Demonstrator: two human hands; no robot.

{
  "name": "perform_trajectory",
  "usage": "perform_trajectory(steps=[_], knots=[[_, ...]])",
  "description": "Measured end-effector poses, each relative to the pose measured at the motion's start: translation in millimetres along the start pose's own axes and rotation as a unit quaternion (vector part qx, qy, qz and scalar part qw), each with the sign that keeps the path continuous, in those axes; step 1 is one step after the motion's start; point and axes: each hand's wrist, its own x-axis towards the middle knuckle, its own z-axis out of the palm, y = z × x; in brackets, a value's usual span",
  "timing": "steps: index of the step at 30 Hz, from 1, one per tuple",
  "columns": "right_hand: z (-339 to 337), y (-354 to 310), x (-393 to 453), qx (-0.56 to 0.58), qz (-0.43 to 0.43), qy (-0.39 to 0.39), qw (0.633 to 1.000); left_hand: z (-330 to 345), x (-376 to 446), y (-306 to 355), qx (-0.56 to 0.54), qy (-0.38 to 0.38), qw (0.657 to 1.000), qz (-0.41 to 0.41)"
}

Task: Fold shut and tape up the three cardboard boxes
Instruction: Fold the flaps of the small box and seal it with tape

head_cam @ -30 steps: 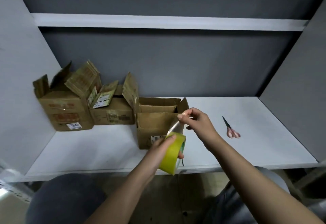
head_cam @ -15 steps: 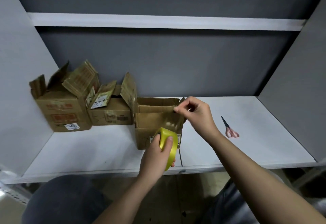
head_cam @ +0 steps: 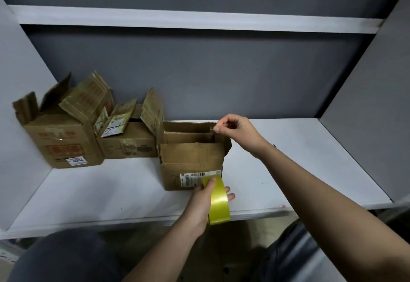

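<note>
Three brown cardboard boxes stand on the white shelf (head_cam: 93, 195). The left box (head_cam: 55, 139) and the middle box (head_cam: 131, 144) have flaps standing up. On the nearest box (head_cam: 188, 164) the front flap is folded down, while the far part of its top still shows an opening. My left hand (head_cam: 202, 201) grips a yellow tape roll (head_cam: 218, 201) against this box's front face, beside the barcode label. My right hand (head_cam: 235, 130) pinches the tape's free end at the box's far right top corner. A clear strip of tape runs over the top between my hands.
Grey panels wall the shelf at the left, back and right, with another shelf board above. The scissors are almost fully hidden behind my right forearm; only a dark tip (head_cam: 274, 146) shows. My knees are below the shelf's front edge.
My right hand has drawn the tape end up and back over the nearest box to its far corner. My left hand has lowered the roll onto the box's front face.
</note>
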Motion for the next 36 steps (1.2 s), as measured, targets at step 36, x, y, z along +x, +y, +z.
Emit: perform_trajectory(steps=[36], knots=[[10.9, 42.6, 35.8, -0.144, 0.023, 0.003, 0.989, -2.3, 50.8, 3.9, 0.104, 0.096, 0.988, 0.067]])
